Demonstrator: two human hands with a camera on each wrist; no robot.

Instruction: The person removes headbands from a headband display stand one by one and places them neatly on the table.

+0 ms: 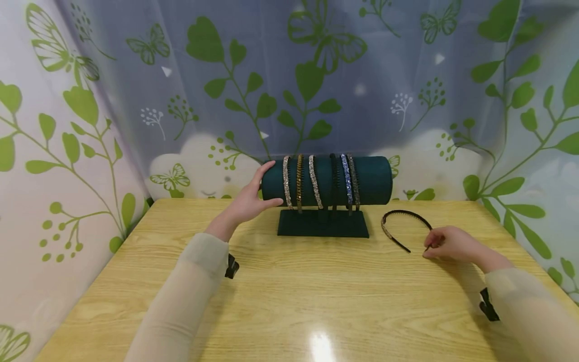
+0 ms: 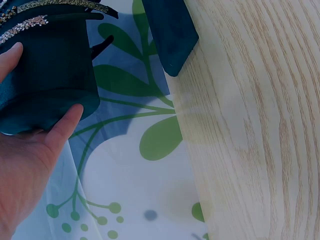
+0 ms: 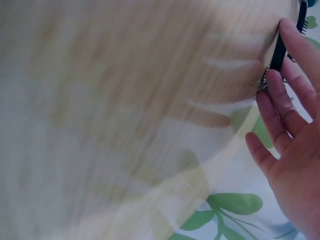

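A dark green headband stand [image 1: 377, 180] has a padded horizontal roll on a flat base. My left hand [image 1: 244, 202] grips the roll's left end, with the thumb at the front and a finger over the top. Around the roll sit several sparkly headbands, among them a silver one [image 1: 286, 182], a gold one [image 1: 299, 182] and a blue one [image 1: 346, 177]. To the right of the stand, a black toothed headband [image 1: 387, 233] with a glittery section lies on the table. My right hand [image 1: 454, 245] pinches its right end; in the right wrist view, fingertips touch the black band [image 3: 278, 54].
The wooden table [image 1: 289, 296] extends in front of the stand. Behind it and at both sides hangs a cloth [image 1: 135, 100] printed with leaves and butterflies. A black device [image 1: 231, 266] sits at the left wrist, another [image 1: 488, 305] at the right wrist.
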